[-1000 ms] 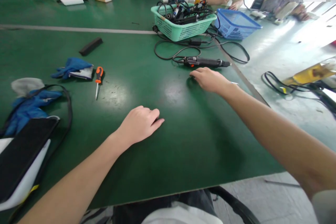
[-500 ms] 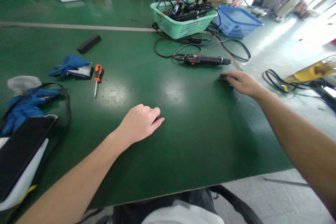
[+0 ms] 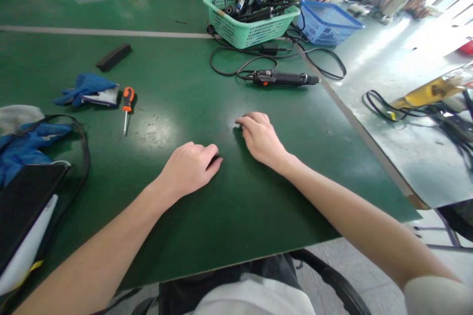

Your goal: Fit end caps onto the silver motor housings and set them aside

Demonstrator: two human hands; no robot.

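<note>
The person's left hand (image 3: 192, 167) is low over the flat, glossy green bench (image 3: 221, 236), palm down, forearm coming in from the lower left, fingers curled under and thumb pointing right. Its grip is narrow, with a small dark gap between thumb and forefinger; the palm is hidden, so I cannot tell whether anything is in it. The right hand (image 3: 260, 140) is just beyond and to the right, apart from the left, back of the hand up, fingers bent and pointing away and leftward. Its grip looks loosely curled, but its underside is hidden too, and I cannot tell if it holds something.

The slim black electric screwdriver with an orange switch (image 3: 284, 78) lies on the bench beyond the right hand, clear of it. Its long axis runs nearly straight across, bit end to the right, thin black cable (image 3: 223, 71) leaving on the left.

Half a second ago the right hand was farther right, below the bit end; now it is much closer to the left hand. The left hand's pose is nearly unchanged. The electric screwdriver lies as before, though the whole view has shifted slightly.
</note>
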